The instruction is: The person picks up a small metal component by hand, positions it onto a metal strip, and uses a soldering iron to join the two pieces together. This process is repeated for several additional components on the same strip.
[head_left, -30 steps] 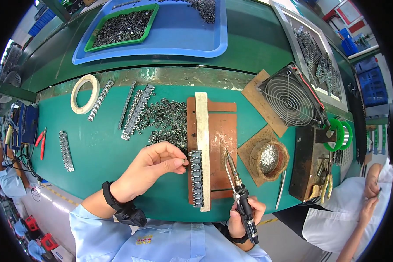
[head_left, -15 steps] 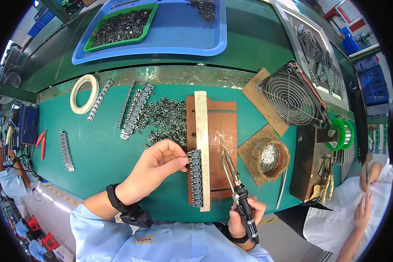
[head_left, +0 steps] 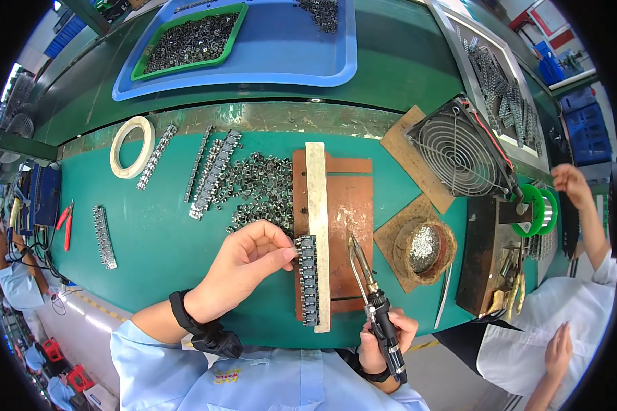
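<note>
My left hand [head_left: 236, 267] is closed in a pinch, thumb and forefinger at the upper left edge of a strip of small black components [head_left: 308, 288]. Whatever lies between the fingertips is too small to make out. The strip lies along a pale straight bar [head_left: 317, 178] on a brown board [head_left: 349, 205]. In my right hand [head_left: 406, 330] is a soldering iron [head_left: 384, 322] with a thin metal tube beside its tip. Its tip points up over the board, right of the bar and apart from the strip. A heap of small metal parts [head_left: 257, 185] lies beyond my left hand.
Right of the board stand a round pot [head_left: 442, 253], a fan [head_left: 452, 151] and a green solder spool [head_left: 543, 211]. Finished-looking strips [head_left: 212, 178], a tape roll [head_left: 120, 164] and red pliers [head_left: 67, 229] lie left. A blue tray [head_left: 288, 61] is behind. A co-worker's hand [head_left: 572, 185] is at right.
My hands, the strip and the soldering iron look almost unmoved. At the right, the co-worker has raised one arm toward the area beside the solder spool.
</note>
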{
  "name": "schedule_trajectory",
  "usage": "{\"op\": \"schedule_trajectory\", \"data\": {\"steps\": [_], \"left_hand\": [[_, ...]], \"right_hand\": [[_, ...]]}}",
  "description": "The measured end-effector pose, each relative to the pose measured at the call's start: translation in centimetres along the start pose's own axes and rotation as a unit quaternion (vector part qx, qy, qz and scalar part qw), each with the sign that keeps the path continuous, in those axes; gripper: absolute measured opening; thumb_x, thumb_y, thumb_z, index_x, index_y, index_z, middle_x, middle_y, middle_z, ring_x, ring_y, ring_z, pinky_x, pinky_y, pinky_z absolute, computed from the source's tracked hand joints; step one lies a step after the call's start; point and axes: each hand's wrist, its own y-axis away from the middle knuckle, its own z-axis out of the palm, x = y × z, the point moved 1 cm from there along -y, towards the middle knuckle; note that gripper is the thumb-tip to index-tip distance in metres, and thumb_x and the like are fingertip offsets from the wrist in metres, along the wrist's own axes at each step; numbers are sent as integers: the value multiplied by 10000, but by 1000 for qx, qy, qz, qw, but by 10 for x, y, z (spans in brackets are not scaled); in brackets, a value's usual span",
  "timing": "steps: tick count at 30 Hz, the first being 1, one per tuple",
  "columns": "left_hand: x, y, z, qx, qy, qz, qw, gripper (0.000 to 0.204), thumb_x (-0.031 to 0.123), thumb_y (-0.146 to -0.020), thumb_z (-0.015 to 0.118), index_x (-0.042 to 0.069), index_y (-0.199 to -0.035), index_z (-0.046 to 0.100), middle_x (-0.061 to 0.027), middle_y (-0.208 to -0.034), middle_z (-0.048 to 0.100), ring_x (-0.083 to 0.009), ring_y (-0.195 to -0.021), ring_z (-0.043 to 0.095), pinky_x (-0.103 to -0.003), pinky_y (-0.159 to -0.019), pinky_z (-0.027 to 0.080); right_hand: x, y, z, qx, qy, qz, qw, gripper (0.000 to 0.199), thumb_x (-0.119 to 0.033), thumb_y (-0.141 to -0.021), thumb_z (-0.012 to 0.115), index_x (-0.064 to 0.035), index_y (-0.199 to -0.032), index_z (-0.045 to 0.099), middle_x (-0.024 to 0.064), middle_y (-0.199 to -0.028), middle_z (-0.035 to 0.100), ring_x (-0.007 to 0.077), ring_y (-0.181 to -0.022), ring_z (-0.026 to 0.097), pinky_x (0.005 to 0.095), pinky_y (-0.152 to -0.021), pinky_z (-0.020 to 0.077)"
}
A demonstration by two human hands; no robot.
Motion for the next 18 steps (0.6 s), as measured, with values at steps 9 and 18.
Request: {"op": "schedule_trajectory", "data": {"steps": [9,18], "left_hand": [[1,0,1,12,-4,-7,1000,61,42,-831,563,36,-856,507,-22,-840,554,-108,-761,548,-230,-720,436],[1,0,0,-4,-5,-7,1000,80,45,-847,560,7,-897,510,-34,-870,572,-88,-779,541,-221,-713,448]], "right_hand": [[1,1,-1,0,-5,5,1000,511,-191,-707,738,-66,-1066,396,70,-813,475,113,-633,494,199,-536,402],[2,1,-2,-7,1,-1,1000,512,-186,-704,738,-66,-1065,397,75,-821,481,111,-624,491,196,-526,397]]}}
